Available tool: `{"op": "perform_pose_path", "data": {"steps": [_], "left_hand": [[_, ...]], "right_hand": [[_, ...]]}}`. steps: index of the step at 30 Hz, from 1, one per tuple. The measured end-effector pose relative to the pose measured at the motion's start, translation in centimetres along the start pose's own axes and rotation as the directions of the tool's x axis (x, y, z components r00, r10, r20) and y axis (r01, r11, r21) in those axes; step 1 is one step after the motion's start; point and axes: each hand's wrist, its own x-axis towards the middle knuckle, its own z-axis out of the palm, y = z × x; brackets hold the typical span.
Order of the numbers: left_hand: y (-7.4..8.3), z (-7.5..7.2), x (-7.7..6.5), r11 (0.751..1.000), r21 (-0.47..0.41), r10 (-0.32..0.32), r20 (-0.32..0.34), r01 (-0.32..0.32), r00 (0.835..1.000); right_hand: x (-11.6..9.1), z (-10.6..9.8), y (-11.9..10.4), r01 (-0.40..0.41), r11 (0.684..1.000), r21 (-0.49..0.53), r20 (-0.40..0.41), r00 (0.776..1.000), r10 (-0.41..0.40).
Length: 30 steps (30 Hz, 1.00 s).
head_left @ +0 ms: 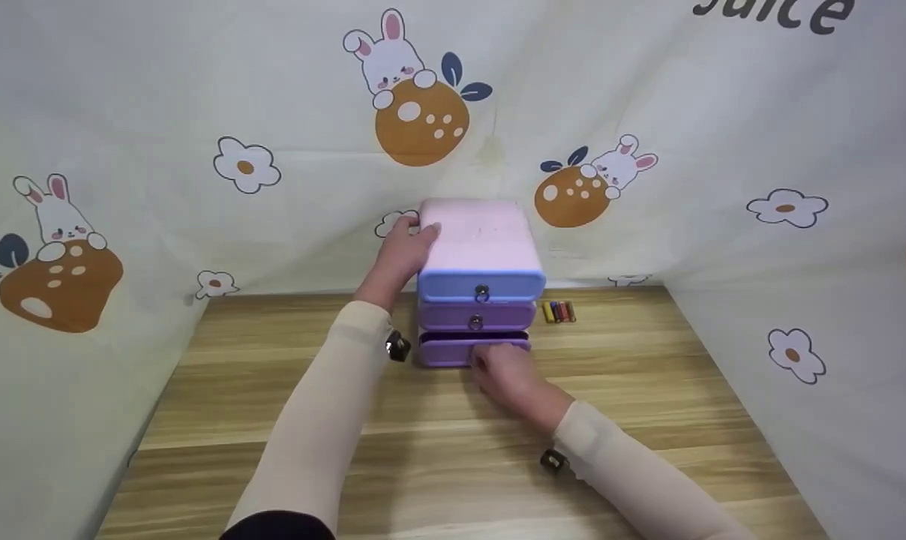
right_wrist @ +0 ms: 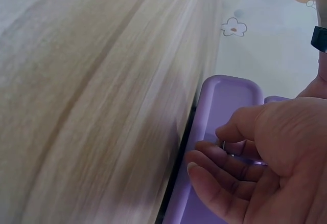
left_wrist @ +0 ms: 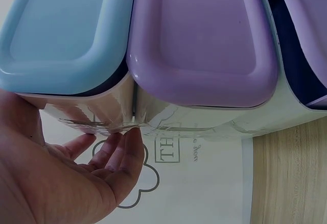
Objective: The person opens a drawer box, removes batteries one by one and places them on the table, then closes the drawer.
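Backdrop (head_left: 310, 90): pale sheeting on three sides, printed with rabbits, orange-brown fruit and outlined flowers; dark lettering between one and two o'clock, clock centred on the drawer unit in the head view.

Worktop (head_left: 258, 360): wood-grain finish.

Drawer unit (head_left: 479, 232): one, three tiers, pink top, standing at the far part of the worktop near the backdrop. Top drawer (head_left: 453, 288), blue front, closed; middle drawer (head_left: 442, 318), purple, closed, each with a metal ring pull; bottom drawer (head_left: 445, 355), purple, slightly out, a dark gap along its upper edge.

Left hand (head_left: 406, 251): at ten o'clock, spread wide on the unit's upper edge, thumb over the top, fingers along the side.

Right hand (head_left: 509, 373): between five and six o'clock, fingers curled narrow, pinching the bottom drawer's small metal pull (right_wrist: 223, 145).

Coloured cylinders (head_left: 559, 312): short, in a row, lying on the worktop just beside the unit, between three and four o'clock.

Sleeves (head_left: 640, 469): cream, pair, a small black device at each wrist.
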Motion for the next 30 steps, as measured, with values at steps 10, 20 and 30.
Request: {"op": "perform_pose_path", "data": {"steps": [10,20,30], "left_hand": [[0.0,0.0,-0.1,1.000,-0.008,-0.011,0.005,0.011,1.000],[0.0,0.0,0.1,1.000,-0.001,-0.007,0.006,0.007,1.000],[0.0,0.0,0.2,1.000,-0.003,-0.015,0.010,0.015,1.000]], "right_hand": [[-0.3,-0.4,-0.3,-0.019,0.999,0.034,0.041,0.999,0.018],[-0.8,-0.8,-0.6,-0.017,0.998,0.054,0.069,0.998,0.013],[-1.1,-0.9,-0.7,-0.023,0.998,0.066,0.075,0.997,0.018]]}}
